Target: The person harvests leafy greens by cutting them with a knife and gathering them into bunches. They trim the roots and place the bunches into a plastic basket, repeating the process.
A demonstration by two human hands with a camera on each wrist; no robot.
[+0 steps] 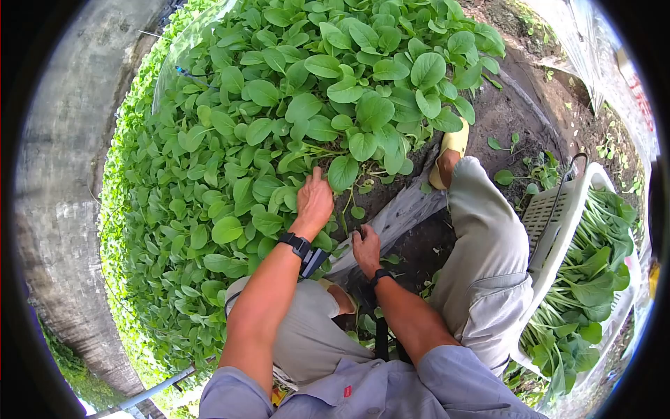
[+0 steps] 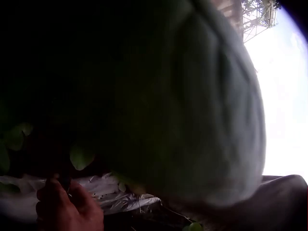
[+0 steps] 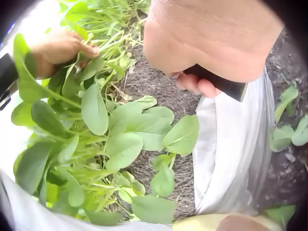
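My left hand [image 1: 315, 202] is in among the leafy green plants [image 1: 349, 91] at the bed's near edge. In the right wrist view, the thumb and curled fingers of that left hand [image 3: 62, 50] close around green stems; foliage partly hides the fingers. My right hand [image 1: 366, 250] is low over the edge of the bed, a short way from the left. It grips a flat black tool [image 3: 216, 82], whose squared end sticks out of the fist; the rest is hidden in the palm. A large leaf [image 2: 216, 120] fills most of the left wrist view.
White plastic sheeting [image 1: 412, 213] runs along the bed's edge, over dark soil [image 1: 513, 112]. To the right, a pale slotted basket [image 1: 551, 209] is full of cut greens [image 1: 586, 279]. My bent knee [image 1: 488, 216] and yellow shoe [image 1: 453, 140] stand between bed and basket.
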